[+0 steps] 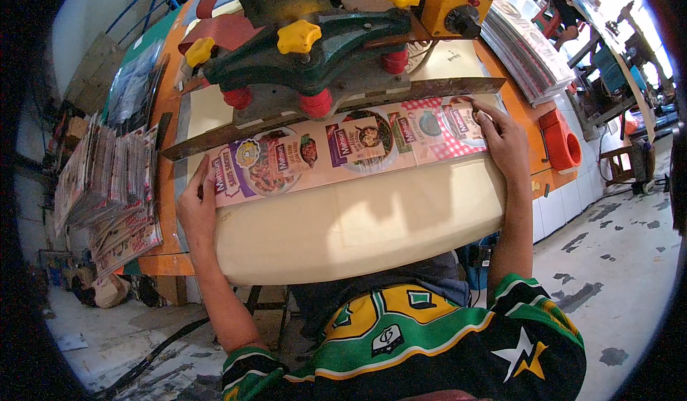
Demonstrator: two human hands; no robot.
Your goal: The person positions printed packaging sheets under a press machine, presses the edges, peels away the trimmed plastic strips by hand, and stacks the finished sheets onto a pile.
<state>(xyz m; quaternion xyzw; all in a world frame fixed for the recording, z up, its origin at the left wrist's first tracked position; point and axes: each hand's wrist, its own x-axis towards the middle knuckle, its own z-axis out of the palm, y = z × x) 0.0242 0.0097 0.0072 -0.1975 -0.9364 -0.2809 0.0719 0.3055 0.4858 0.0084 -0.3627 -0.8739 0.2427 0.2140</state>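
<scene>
A long printed sheet point(343, 143) with food pictures lies on a cream padded board point(358, 222), its far edge along the metal bar point(336, 118) of a dark green press point(308, 57). At the sheet's left end is my left hand point(197, 200), fingers pointing forward along the edge. My right hand point(503, 137) is at the right end, thumb and fingertips on the sheet's far right corner. Both hands touch the sheet; whether the left fingers pinch it is hard to tell.
Stacks of printed sheets stand at the left point(114, 172) and back right point(526, 50). A red holder point(560, 141) is fixed at the table's right edge. Yellow knobs point(299, 36) and a yellow control box point(455, 6) top the press. A person point(570, 7) sits far back right.
</scene>
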